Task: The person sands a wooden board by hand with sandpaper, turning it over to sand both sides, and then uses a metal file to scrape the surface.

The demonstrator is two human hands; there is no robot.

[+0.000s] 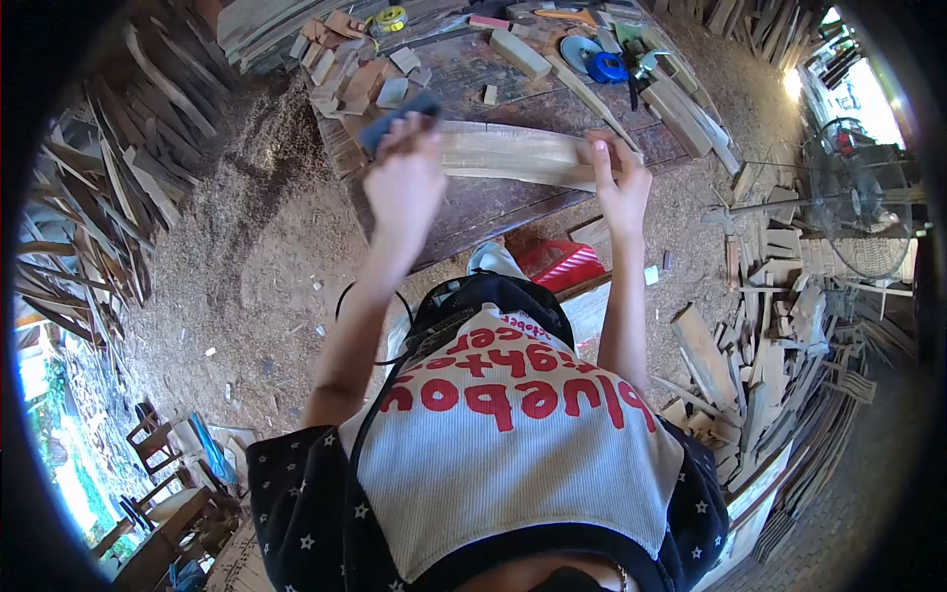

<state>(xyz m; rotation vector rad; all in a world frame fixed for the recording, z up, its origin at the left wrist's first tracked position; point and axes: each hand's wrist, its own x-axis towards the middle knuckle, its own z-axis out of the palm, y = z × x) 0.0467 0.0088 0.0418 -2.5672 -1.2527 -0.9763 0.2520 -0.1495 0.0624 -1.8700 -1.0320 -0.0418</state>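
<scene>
A curved pale wooden board lies across the near part of the dark workbench. At its left end my left hand, somewhat blurred, has its fingers wrapped round a dark grey block. The block is tilted; whether it touches the board cannot be made out. My right hand grips the right end of the board, thumb on top, with the other fingers partly hidden.
Wood offcuts and a yellow tape roll lie at the bench's far left. A blue tape measure, a disc and long wood pieces are at its right. A fan stands at right.
</scene>
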